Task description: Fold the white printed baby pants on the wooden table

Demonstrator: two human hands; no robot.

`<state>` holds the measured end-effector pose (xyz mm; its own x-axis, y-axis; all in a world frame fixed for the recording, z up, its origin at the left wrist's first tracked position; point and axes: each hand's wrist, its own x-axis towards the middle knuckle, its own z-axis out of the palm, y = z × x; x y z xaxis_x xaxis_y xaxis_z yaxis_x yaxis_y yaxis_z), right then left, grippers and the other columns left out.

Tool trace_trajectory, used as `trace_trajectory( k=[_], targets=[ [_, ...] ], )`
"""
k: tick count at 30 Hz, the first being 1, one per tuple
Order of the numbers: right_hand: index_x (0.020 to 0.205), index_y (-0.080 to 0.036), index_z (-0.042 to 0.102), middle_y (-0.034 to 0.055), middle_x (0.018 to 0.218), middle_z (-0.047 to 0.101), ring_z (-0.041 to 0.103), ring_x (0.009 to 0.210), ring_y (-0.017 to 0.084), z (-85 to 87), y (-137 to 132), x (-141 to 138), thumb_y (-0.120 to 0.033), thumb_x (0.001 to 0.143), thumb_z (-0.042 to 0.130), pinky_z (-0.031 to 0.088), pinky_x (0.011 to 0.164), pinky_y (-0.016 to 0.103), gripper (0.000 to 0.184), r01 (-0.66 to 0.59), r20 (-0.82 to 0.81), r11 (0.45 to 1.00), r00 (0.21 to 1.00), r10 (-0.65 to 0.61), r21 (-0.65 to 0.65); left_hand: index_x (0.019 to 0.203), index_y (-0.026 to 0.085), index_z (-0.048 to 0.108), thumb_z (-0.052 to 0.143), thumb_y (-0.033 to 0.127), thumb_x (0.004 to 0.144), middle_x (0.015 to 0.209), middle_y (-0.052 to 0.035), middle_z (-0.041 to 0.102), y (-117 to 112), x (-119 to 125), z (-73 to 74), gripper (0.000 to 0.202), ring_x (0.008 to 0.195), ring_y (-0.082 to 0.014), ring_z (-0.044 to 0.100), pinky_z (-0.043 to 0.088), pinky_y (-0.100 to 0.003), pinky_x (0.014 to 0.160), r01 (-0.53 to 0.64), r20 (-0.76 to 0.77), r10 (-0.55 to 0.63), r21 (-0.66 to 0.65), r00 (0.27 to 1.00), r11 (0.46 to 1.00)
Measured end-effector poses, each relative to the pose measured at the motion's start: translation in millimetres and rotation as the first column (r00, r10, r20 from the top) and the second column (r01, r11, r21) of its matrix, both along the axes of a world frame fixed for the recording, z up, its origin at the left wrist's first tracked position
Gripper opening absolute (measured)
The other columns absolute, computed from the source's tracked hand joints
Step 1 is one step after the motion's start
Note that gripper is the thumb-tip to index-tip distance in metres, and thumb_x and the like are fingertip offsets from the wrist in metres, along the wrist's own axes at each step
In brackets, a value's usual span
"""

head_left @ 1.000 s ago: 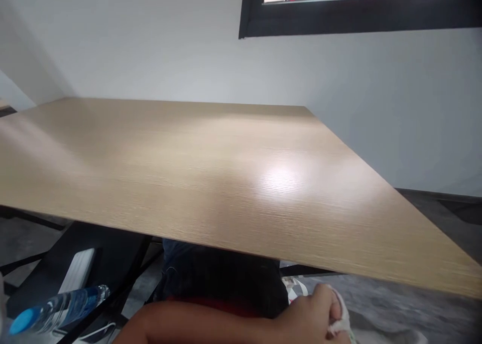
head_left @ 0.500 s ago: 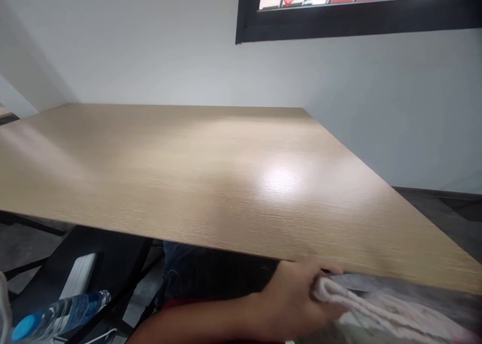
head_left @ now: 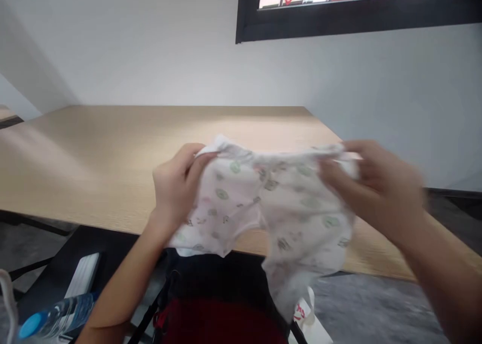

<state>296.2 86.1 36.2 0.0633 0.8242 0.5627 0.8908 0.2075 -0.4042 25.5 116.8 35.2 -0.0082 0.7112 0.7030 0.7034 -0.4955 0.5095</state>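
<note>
A small pair of white baby pants [head_left: 301, 208] with a green, pink and grey print hangs stretched out above the table's near edge. My left hand [head_left: 175, 183] pinches one end of the waistband, thumb toward me. At the other end, my right hand [head_left: 380, 188] is closed on the waistband; it is a little blurred by motion. The two legs dangle below, spread apart, and the leg on the right droops lower, past the table edge.
A wood-topped table [head_left: 124, 148] stretches to the wall below a dark-framed window [head_left: 339, 17]. At lower left, a water bottle [head_left: 64, 314] and a white flat object [head_left: 83, 273] lie on a black chair [head_left: 41, 283]. A white bag [head_left: 312, 329] stands low near the floor.
The cloth, earlier bunched at the lower right with one hand at it, is now raised and spread over the table edge. Both my hands now hold it.
</note>
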Motion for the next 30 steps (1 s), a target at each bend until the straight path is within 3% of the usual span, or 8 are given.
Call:
trace_trajectory(
  k=[4, 8, 11, 15, 20, 24, 26, 30],
  targets=[
    [0.095, -0.021, 0.048, -0.0034, 0.052, 0.048, 0.043, 0.042, 0.013, -23.9, 92, -25, -0.032, 0.086, 0.045, 0.031, 0.042, 0.024, 0.015, -0.184, -0.088, 0.966, 0.981, 0.170, -0.181, 0.097, 0.020, 0.055, 0.030, 0.042, 0.092, 0.071, -0.0005, 0.058, 56, -17, -25.2, 0.034, 0.063, -0.0139, 0.051, 0.034, -0.024, 0.059, -0.084, -0.282, 0.016, -0.229, 0.959, 0.970],
    [0.098, -0.014, 0.049, 0.0033, 0.060, 0.054, 0.051, 0.054, 0.019, -66.6, 167, -36, -0.028, 0.089, 0.041, 0.034, 0.049, 0.027, 0.018, -0.180, 0.097, 0.938, 0.971, 0.217, -0.297, 0.099, 0.014, 0.055, 0.030, 0.036, 0.093, 0.076, -0.0061, 0.060, 122, -19, -65.8, 0.033, 0.073, -0.0191, 0.056, 0.038, -0.029, 0.067, -0.141, -0.384, -0.005, -0.351, 0.923, 0.926],
    [0.099, -0.011, 0.050, 0.0127, 0.078, 0.060, 0.056, 0.070, 0.025, -88.6, 199, -44, -0.024, 0.091, 0.037, 0.036, 0.057, 0.029, 0.020, -0.093, 0.226, 0.940, 0.959, 0.173, -0.327, 0.100, 0.012, 0.055, 0.039, 0.038, 0.091, 0.088, -0.0064, 0.060, 162, -15, -82.8, 0.031, 0.081, -0.0173, 0.057, 0.044, -0.035, 0.075, -0.170, -0.396, 0.006, -0.381, 0.918, 0.909],
    [0.116, -0.009, 0.044, 0.0164, 0.090, 0.061, 0.056, 0.081, 0.029, -96.9, 217, -50, -0.023, 0.092, 0.034, 0.039, 0.064, 0.033, 0.029, -0.019, 0.231, 0.943, 0.968, 0.102, -0.333, 0.102, 0.013, 0.055, 0.046, 0.039, 0.088, 0.098, -0.0065, 0.058, 191, -13, -86.1, 0.031, 0.087, -0.0166, 0.057, 0.046, -0.038, 0.079, -0.172, -0.390, 0.009, -0.386, 0.921, 0.906],
    [0.127, -0.007, 0.037, 0.0194, 0.106, 0.056, 0.054, 0.091, 0.032, -93.6, 218, -42, -0.022, 0.091, 0.036, 0.041, 0.074, 0.039, 0.039, -0.043, 0.274, 0.945, 0.952, 0.138, -0.325, 0.106, 0.014, 0.054, 0.043, 0.033, 0.089, 0.107, -0.0087, 0.056, 181, -24, -83.9, 0.028, 0.095, -0.0184, 0.054, 0.042, -0.037, 0.084, -0.078, -0.382, -0.070, -0.358, 0.922, 0.931],
    [0.122, -0.006, 0.046, 0.0194, 0.123, 0.045, 0.040, 0.112, 0.032, -92.2, 200, -53, -0.015, 0.089, 0.033, 0.032, 0.092, 0.046, 0.037, -0.266, 0.382, 0.955, 0.875, 0.296, -0.132, 0.112, 0.017, 0.054, 0.037, 0.022, 0.087, 0.123, -0.0081, 0.049, 154, -43, -79.5, 0.031, 0.115, -0.0196, 0.043, 0.030, -0.033, 0.099, 0.070, -0.401, -0.213, -0.342, 0.891, 0.937],
    [0.121, -0.009, 0.049, 0.0146, 0.123, 0.047, 0.038, 0.115, 0.027, -93.3, 189, -74, -0.013, 0.089, 0.030, 0.030, 0.097, 0.043, 0.037, -0.453, 0.323, 0.886, 0.828, 0.458, -0.096, 0.109, 0.017, 0.057, 0.035, 0.023, 0.087, 0.121, -0.0056, 0.052, 144, -51, -76.1, 0.032, 0.113, -0.0181, 0.045, 0.031, -0.031, 0.098, 0.144, -0.415, -0.317, -0.395, 0.853, 0.907],
    [0.123, -0.016, 0.048, 0.0068, 0.125, 0.049, 0.042, 0.115, 0.020, -100.7, 184, -126, -0.021, 0.093, 0.025, 0.036, 0.096, 0.037, 0.039, -0.742, 0.147, 0.632, 0.615, 0.774, -0.223, 0.114, 0.018, 0.054, 0.029, 0.030, 0.090, 0.118, -0.0035, 0.057, 124, -53, -74.0, 0.037, 0.104, -0.0166, 0.053, 0.039, -0.027, 0.090, 0.236, -0.432, -0.519, -0.556, 0.737, 0.797]
  ],
)
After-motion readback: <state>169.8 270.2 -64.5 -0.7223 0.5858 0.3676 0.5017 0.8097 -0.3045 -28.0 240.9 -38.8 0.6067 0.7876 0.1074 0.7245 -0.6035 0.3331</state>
